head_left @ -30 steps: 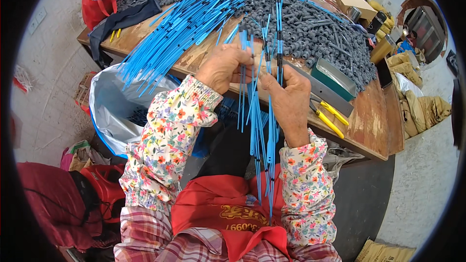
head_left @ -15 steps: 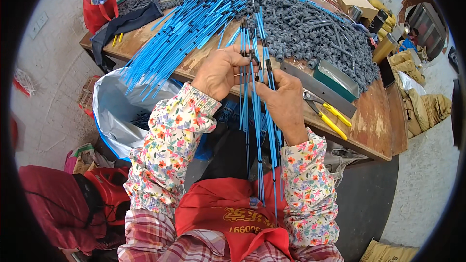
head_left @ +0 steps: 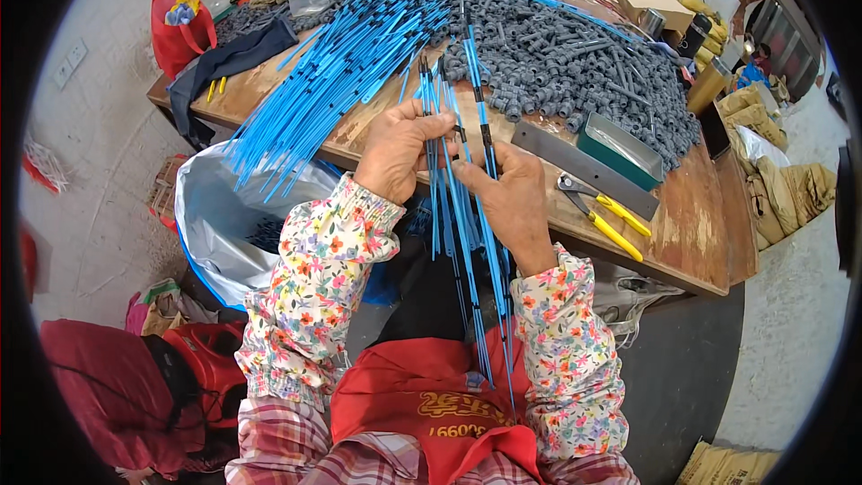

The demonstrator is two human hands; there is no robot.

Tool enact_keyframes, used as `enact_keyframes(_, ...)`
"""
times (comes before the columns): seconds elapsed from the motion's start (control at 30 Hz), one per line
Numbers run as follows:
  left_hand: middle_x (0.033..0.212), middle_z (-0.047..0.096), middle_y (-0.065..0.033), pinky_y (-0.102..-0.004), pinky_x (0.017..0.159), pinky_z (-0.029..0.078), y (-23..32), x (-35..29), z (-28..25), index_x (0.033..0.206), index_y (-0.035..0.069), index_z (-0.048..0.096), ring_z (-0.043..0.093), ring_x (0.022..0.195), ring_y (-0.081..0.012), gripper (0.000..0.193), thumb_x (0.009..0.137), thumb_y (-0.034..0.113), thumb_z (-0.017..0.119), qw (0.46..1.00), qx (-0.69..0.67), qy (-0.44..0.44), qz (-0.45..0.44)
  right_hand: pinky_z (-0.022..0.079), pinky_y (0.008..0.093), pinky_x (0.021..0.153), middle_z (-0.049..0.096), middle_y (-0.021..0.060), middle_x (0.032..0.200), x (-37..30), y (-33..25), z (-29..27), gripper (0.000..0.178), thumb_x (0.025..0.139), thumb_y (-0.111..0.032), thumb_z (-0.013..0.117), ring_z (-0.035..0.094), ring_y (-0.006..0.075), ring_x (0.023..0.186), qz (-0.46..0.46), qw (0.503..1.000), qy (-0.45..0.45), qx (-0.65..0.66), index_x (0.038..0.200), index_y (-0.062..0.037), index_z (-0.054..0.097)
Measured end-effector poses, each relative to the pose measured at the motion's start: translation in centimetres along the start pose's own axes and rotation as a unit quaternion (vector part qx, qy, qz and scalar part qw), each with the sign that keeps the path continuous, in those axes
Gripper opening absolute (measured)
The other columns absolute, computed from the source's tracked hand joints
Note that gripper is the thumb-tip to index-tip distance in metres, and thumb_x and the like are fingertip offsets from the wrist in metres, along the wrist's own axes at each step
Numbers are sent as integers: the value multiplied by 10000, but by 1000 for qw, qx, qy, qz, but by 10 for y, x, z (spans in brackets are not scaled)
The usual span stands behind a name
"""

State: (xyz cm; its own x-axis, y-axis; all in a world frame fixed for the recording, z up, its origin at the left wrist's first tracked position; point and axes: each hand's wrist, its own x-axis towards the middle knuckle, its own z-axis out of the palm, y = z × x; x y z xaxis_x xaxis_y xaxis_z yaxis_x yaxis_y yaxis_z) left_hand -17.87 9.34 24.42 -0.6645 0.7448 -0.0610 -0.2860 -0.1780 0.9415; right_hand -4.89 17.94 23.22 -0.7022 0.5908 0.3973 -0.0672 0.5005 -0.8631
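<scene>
My left hand (head_left: 395, 154) pinches several long, thin blue rods with black bands (head_left: 438, 181) between thumb and fingers. Across from it, my right hand (head_left: 519, 202) grips more of the same rods (head_left: 485, 130), thumb toward the left hand. Both sets hang down past the table's front edge over my lap, and their lower ends fan apart. Part of the fingers on each hand is hidden behind the rods. A large pile of blue rods (head_left: 314, 81) lies on the wooden table, beyond my left hand.
Grey ribbed plastic fittings (head_left: 575, 72) are heaped across the table. On the right are yellow-handled cutters (head_left: 615, 226), a grey metal bar (head_left: 588, 171) and a green tray (head_left: 620, 151). A silver-lined bag (head_left: 211, 242) stands at the left, below a dark cloth (head_left: 229, 58).
The rods in my left hand have shifted left, widening the gap from those in my right hand. My right hand has moved slightly left and down.
</scene>
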Motion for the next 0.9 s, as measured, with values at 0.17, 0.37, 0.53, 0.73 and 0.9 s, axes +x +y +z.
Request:
enact_keyframes(0.17,751,616,-24,-273,595,520,-2,3,-13,968,83,583,602,651,-119,98,885,129,604,995,-89,-40,-37,465,411,584,618,170,660,1,12,-1,216,807,-197,646,617,326,618,27,1000,13,0,769,10,595)
enact_keyframes(0.37,822,635,-61,-338,681,543,0,-4,-20,1037,73,548,637,729,-169,159,884,95,582,965,-253,-61,-19,446,370,551,574,154,621,-2,10,3,205,828,-194,630,535,315,534,-55,949,86,-297,842,8,603)
enact_keyframes(0.53,1006,629,-138,-406,814,530,4,-11,-24,1164,54,501,633,930,-237,291,878,48,552,960,-252,-122,3,432,383,519,546,144,586,1,17,-4,249,860,-249,607,521,326,514,-98,969,48,-224,868,0,590)
enact_keyframes(0.73,1193,558,-212,-449,933,480,15,-13,-39,1235,26,454,555,1130,-314,390,853,-9,524,968,-196,-150,44,323,228,400,496,7,547,6,4,-67,388,941,-370,510,446,102,436,-14,995,-43,85,845,-3,589)
enact_keyframes(0.9,1219,538,-224,-451,942,468,25,-15,-41,1240,18,451,526,1165,-325,407,841,-14,522,959,-207,-194,4,278,196,394,441,-14,515,-3,-13,-83,371,959,-328,491,359,43,423,52,892,-202,401,829,6,587)
